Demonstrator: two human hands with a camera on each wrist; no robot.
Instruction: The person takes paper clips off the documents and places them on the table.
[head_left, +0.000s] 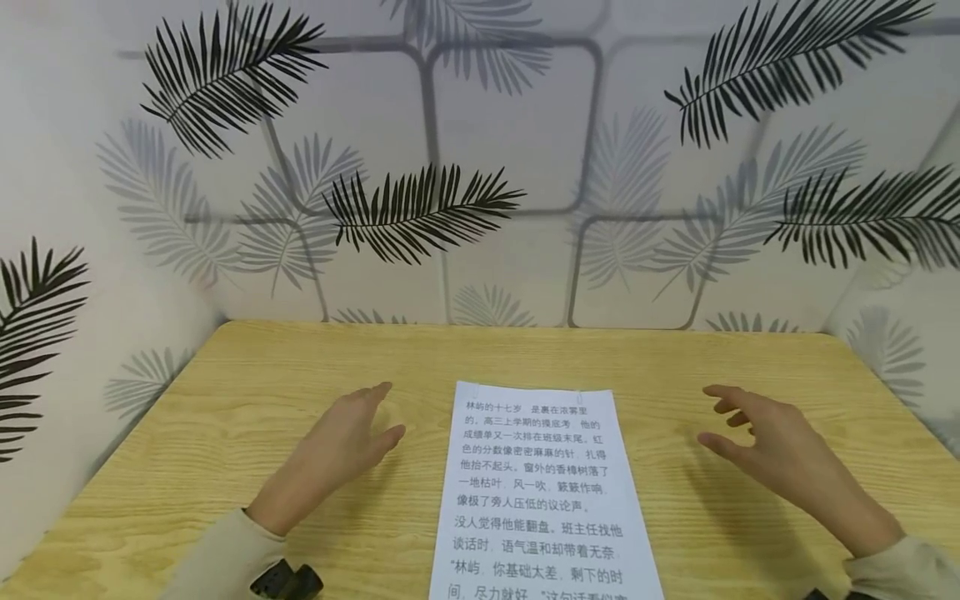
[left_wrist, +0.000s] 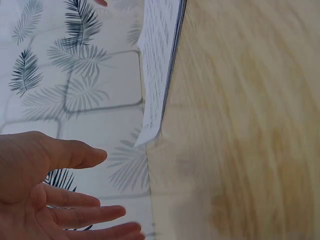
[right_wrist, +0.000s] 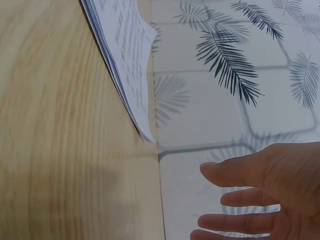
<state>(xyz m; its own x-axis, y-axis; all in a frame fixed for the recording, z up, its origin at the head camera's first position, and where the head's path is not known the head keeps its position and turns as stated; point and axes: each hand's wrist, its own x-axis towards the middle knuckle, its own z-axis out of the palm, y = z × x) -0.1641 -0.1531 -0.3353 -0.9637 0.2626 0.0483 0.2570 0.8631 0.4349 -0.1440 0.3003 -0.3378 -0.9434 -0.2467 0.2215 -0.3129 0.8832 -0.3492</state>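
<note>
One bare left hand (head_left: 339, 452), in a beige cloth sleeve (head_left: 225, 554) with a small black device (head_left: 285, 581) at the cuff, hangs over the left part of a light yellow, wood-grained table (head_left: 217, 433). Its fingers are extended, the thumb held well apart from them, and it touches nothing. Next to its right, between the two hands and touching neither, a white stack of printed paper sheets (head_left: 536, 483) lies on the table, its short far edge toward the white wall covering with dark and grey palm leaves (head_left: 510, 125). The near end runs out of the head view. Both wrist views show several layers at its sides and far corners that do not lie quite even.

The stack should be light, bendy and easy to crease, and its sheets may slide over one another. The long side edges look like the best hold: thumb above, fingers beneath, taking all layers together; a single corner could pull up only the top sheet.

Farther right, the bare right hand (head_left: 795, 454), also beige-sleeved, hangs over the table, thumb spread from slightly bent fingers, gripping nothing.
</note>
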